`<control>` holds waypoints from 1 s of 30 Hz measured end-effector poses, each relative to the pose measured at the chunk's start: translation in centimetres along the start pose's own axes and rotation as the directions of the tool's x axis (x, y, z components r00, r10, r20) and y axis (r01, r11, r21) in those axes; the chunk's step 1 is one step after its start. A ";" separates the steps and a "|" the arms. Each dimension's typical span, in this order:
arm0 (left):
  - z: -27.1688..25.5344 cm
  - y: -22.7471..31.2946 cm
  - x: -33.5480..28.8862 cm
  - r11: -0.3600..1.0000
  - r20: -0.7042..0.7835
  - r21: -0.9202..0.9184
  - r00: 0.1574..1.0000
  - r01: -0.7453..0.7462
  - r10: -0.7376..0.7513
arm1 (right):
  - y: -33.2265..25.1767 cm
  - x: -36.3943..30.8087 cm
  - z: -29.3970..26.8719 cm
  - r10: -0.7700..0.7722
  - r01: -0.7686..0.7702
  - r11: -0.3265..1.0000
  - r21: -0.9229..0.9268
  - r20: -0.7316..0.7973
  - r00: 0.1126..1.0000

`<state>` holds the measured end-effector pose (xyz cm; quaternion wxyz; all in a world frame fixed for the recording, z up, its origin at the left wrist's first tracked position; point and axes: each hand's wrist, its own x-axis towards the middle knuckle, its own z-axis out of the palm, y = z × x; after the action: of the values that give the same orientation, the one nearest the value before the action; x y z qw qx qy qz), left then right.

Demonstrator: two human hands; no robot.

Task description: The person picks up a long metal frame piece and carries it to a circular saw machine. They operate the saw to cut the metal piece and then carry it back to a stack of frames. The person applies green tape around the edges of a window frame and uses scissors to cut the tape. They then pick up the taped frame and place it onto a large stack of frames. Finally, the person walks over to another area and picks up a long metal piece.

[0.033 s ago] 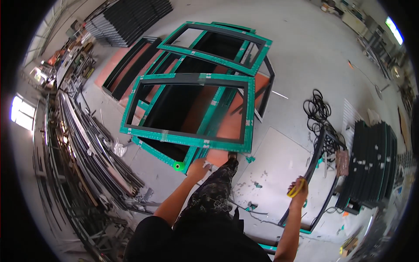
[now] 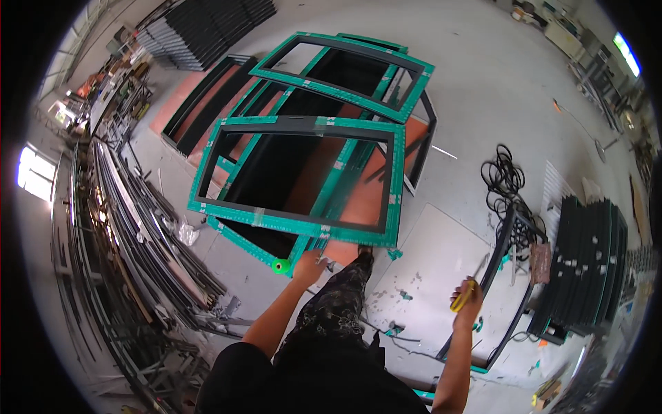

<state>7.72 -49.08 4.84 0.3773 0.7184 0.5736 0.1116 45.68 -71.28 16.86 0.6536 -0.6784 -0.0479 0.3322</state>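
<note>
My right hand point(image 2: 469, 303) is closed around a yellow-handled tool point(image 2: 463, 297) with a thin metal shaft or blade pointing up and away; its exact kind is unclear. On the left, my left hand point(image 2: 308, 268) has its fingers bent together near the lower corner of a green-taped frame point(image 2: 293, 222). Something small and pale shows at those fingertips, too small to name. Just left of that hand sits a bright green round thing point(image 2: 281, 265) with a dark centre. The dark frame, covered in green film, lies on other frames and reddish boards point(image 2: 345, 250).
Long metal profiles point(image 2: 148, 234) lie along the left. A coiled black hose point(image 2: 503, 172) and a stack of dark profiles point(image 2: 579, 262) are at the right. A pale board point(image 2: 427, 276) with green scraps lies on the floor, beside a dark frame point(image 2: 507, 338).
My right hand has turned the yellow-handled tool, so its metal shaft now shows. My left hand has shifted slightly left, nearer the green round thing.
</note>
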 end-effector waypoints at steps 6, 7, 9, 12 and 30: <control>-0.1 -7.9 11.1 0.768 -0.568 -0.234 0.557 0.596 -0.605 | 2.8 13.3 12.1 0.021 0.034 0.923 -0.382 0.140 0.990; -0.9 -9.7 9.7 0.686 -0.563 -0.222 0.483 0.693 -0.670 | 2.4 13.6 14.0 0.050 0.015 0.865 -0.502 0.116 0.992; -1.7 -9.2 12.4 0.537 -0.524 -0.339 0.319 0.773 -0.790 | 1.8 17.5 16.7 -0.065 0.158 0.833 -0.530 0.191 0.979; -1.9 -9.3 13.5 0.341 -0.388 -0.590 0.114 0.731 -0.915 | -1.9 21.5 24.0 -0.112 0.333 0.701 -0.630 0.363 0.925; 1.3 -6.7 17.7 0.149 -0.294 -0.881 -0.272 0.449 -0.916 | 7.2 36.6 63.7 -0.083 0.981 0.011 -0.192 0.978 0.192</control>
<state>9.17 -33.15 -5.38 0.1490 -0.0925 0.9272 0.3309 38.66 0.40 0.84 0.1504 -0.5624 -0.7996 0.1476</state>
